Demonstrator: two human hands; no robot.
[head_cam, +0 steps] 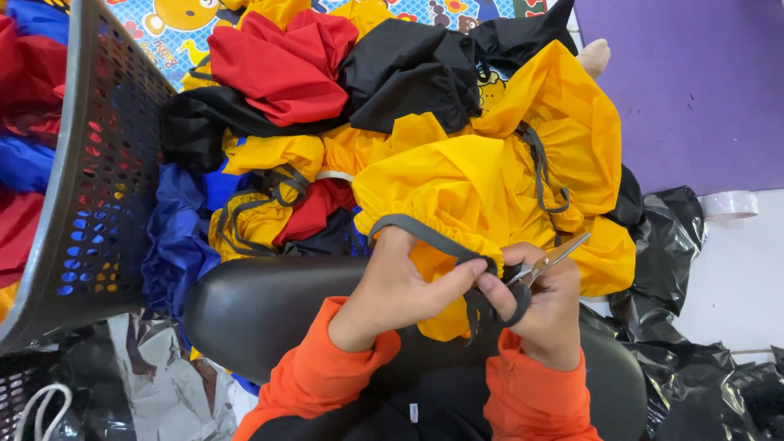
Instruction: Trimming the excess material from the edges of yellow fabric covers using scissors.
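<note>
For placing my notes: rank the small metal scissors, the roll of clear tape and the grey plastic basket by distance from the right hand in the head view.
1. Small metal scissors, held in the right hand.
2. Roll of clear tape, up to its right.
3. Grey plastic basket, far left.

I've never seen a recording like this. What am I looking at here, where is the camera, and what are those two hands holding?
There is no machine here: a person in orange sleeves works with bare hands, and the one camera sits on their head, looking straight down. The left hand pinches a grey drawstring that runs out of a yellow fabric bag. The right hand holds small scissors beside the cord, with the cord looped around its fingers. The hands work over a black padded seat. Beyond lies a heap of similar fabric pieces in red, black, blue and yellow. A grey plastic basket with more cloth stands at the left, and black plastic bags lie at the right.
</note>
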